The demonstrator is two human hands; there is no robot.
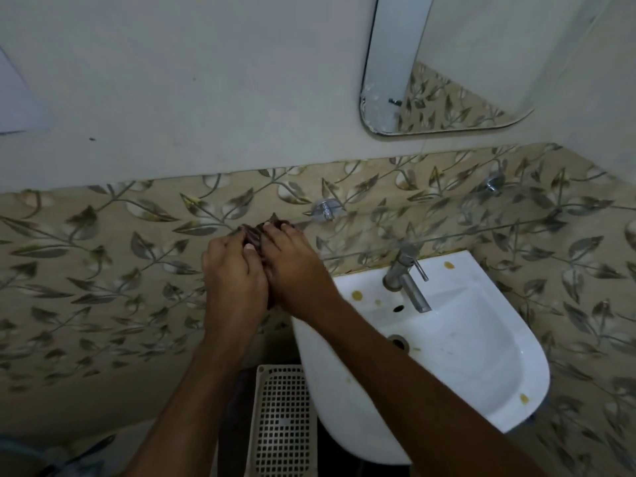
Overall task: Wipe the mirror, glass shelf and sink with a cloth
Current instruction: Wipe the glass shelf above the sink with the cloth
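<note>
My left hand (234, 270) and my right hand (292, 263) are pressed together in front of the leaf-patterned wall, both gripping a bunched dark brown cloth (256, 232) between them. The cloth sits at the left end of the glass shelf (481, 232), which runs right above the tap. The white sink (481, 390) lies below and to the right of my hands, with several yellowish stains on its rim. The mirror (440, 80) hangs on the wall at the upper right, above the shelf.
A steel tap (407, 277) stands at the back of the sink. Two chrome shelf brackets (325, 208) are fixed to the tiled wall. A beige perforated plastic basket (282, 421) stands on the floor left of the sink. A hose lies at the bottom left.
</note>
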